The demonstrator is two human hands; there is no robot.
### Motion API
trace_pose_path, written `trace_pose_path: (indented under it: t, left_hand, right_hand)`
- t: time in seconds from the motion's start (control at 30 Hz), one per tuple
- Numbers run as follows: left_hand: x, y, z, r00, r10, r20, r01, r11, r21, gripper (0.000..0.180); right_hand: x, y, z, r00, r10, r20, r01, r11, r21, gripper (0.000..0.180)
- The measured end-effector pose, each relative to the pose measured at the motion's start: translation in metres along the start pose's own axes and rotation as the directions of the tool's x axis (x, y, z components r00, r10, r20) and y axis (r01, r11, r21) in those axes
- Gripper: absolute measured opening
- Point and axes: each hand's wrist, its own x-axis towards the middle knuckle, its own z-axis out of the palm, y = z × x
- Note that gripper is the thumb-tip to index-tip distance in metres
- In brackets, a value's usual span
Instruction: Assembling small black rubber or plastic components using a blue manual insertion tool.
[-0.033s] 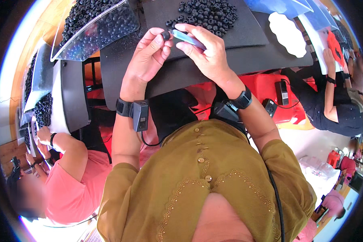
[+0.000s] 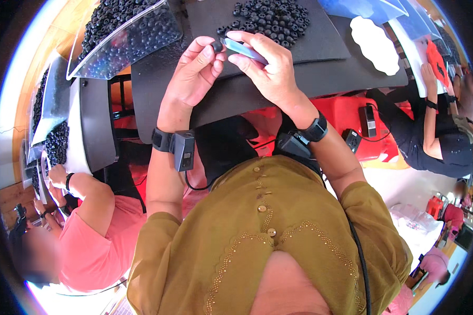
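Observation:
My left hand (image 2: pixel 194 71) pinches a small black round part (image 2: pixel 216 46) between thumb and fingertips. My right hand (image 2: pixel 270 71) grips a slim light-blue stick (image 2: pixel 245 50), its end pointing at the black part and almost touching it. Both hands hover over the near edge of a black mat (image 2: pixel 320 79). A pile of several more small black round parts (image 2: pixel 270 18) lies on a second black mat just beyond my fingers. Each wrist wears a black band with a small device.
A clear plastic bag full of black parts (image 2: pixel 126 31) leans at the far left. A white scalloped piece (image 2: pixel 374 44) lies to the right. A person in pink (image 2: pixel 89 247) works at my left, a person in black (image 2: pixel 436 136) at my right. Red crates (image 2: pixel 347 113) sit below.

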Motion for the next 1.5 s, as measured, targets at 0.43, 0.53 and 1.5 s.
trace_pose_path:
  t: [0.43, 0.53, 1.5]
  left_hand:
    - [-0.002, -0.005, -0.01, 1.0, -0.023, 0.004, 0.023, 1.0, -0.021, 0.024]
    - [0.001, -0.005, -0.008, 1.0, -0.018, -0.007, 0.018, 1.0, 0.017, 0.022]
    - [-0.001, -0.005, -0.002, 1.0, -0.003, 0.013, 0.002, 0.997, 0.083, 0.018]
  right_hand:
    - [0.014, -0.013, 0.009, 0.988, -0.151, -0.037, 0.145, 0.981, -0.128, 0.029]
    - [0.013, -0.013, 0.008, 0.988, -0.149, -0.029, 0.144, 0.981, -0.128, 0.032]
    - [0.01, -0.004, 0.002, 0.958, 0.257, 0.129, -0.277, 0.945, 0.174, 0.022]
